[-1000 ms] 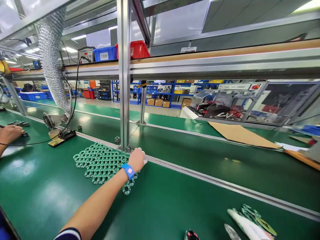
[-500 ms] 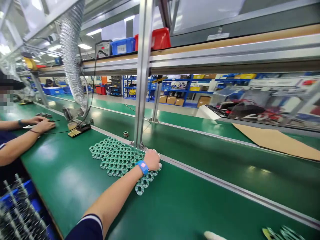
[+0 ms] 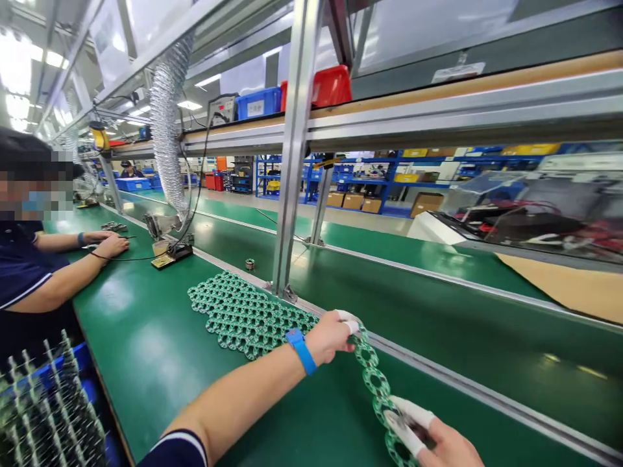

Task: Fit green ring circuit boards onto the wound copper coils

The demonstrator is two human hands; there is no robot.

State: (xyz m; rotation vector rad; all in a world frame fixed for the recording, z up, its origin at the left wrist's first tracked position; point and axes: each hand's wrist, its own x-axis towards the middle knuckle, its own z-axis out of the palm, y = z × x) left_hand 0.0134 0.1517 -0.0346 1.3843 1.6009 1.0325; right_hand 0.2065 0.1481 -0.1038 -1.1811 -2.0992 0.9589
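Observation:
My left hand, with white finger cots and a blue wristband, pinches the upper end of a strip of green ring-shaped circuit boards. The strip hangs in a slanting line above the green bench. Lower down, my right hand has its white-covered thumb and finger closed on the same strip near its lower end. Left of my left hand, more ring-shaped circuit boards lie flat in close rows. My left forearm hides part of their near edge.
A metal post rises behind the boards, with a small round part near it. A soldering iron stand sits farther left, beside a co-worker's hands. At lower left, a blue bin holds upright board strips.
My left hand has lifted a strip from the near end of the rows and carried it right. My right hand has come up into view and taken hold of it.

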